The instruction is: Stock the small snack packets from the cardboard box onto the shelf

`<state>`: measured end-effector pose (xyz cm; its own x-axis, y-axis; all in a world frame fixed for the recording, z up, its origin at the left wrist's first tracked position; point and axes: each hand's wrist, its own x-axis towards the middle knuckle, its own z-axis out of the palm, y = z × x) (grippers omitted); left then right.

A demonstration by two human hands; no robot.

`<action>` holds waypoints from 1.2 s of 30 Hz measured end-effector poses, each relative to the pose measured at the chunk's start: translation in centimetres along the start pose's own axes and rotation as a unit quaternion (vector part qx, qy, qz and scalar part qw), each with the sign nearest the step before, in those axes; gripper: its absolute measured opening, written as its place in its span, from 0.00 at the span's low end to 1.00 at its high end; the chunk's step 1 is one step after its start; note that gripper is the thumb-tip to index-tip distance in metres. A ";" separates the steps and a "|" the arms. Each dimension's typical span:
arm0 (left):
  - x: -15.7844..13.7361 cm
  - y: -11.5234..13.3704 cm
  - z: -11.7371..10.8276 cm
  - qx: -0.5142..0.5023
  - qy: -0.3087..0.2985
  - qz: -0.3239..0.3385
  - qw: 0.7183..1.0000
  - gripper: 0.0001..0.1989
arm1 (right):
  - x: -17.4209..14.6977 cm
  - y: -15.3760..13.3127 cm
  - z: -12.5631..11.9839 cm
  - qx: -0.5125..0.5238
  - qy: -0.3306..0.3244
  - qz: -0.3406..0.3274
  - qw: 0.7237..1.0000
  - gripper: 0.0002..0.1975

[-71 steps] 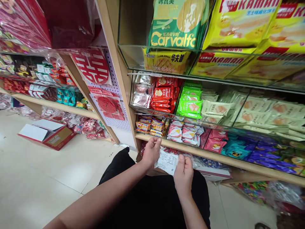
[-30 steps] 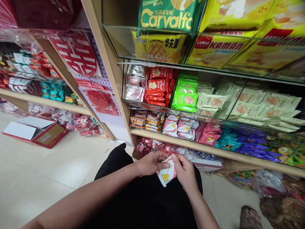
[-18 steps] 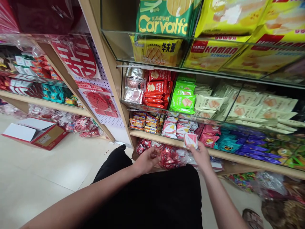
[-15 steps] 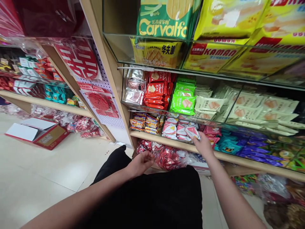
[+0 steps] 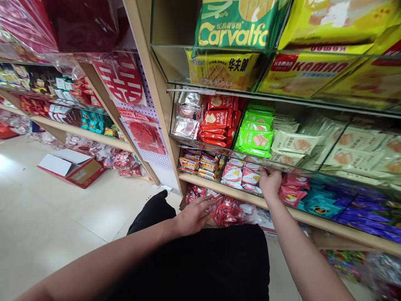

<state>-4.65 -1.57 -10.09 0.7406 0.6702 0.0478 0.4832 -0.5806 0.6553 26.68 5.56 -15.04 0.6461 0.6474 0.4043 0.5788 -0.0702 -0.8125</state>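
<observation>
My right hand (image 5: 270, 182) reaches into a low shelf compartment, at the right end of a row of white-and-pink snack packets (image 5: 250, 176). Its fingertips are mostly hidden by the hand and the packets, so its grip does not show. Just right of it lie deep pink packets (image 5: 292, 195). My left hand (image 5: 194, 215) hovers over my black-clad lap with its fingers stretched out, holding nothing that I can see. Beyond its fingertips, bagged red-wrapped sweets (image 5: 230, 211) sit below the shelf.
Orange-and-blue packets (image 5: 200, 164) fill the compartment to the left. Above, a glass divider fronts green packets (image 5: 255, 133) and red packets (image 5: 217, 121). The wooden shelf edge (image 5: 216, 188) runs below my right hand. An open carton (image 5: 72, 167) stands on the floor at left.
My right hand, earlier holding a white-and-pink packet at the shelf front, now reaches farther into the compartment. My left hand's fingers have straightened. The view has shifted left.
</observation>
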 end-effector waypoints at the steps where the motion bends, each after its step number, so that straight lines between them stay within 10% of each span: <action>1: 1.2 0.3 0.3 0.039 -0.008 0.035 0.999 0.24 | 0.2 -0.1 0.2 -0.009 0.006 -0.004 1.000 0.14; 13: 15.5 -0.3 3.1 0.392 0.067 0.057 0.916 0.32 | -2.8 -0.5 -1.5 -0.118 -0.017 -0.172 0.978 0.21; 29: 17.6 0.6 3.5 0.425 0.073 0.057 0.900 0.31 | -1.7 0.9 -1.5 -0.299 -0.193 -0.372 0.857 0.27; 36: 18.3 1.1 3.0 0.418 0.072 0.065 0.903 0.29 | -3.5 0.7 -2.2 -0.240 -0.132 -0.321 0.906 0.25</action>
<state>10.85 8.69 -10.73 0.7772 0.5894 0.2205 0.6248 -0.7644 -0.1592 25.90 1.53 -16.11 -0.0066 0.8266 0.5628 0.9842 0.1049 -0.1425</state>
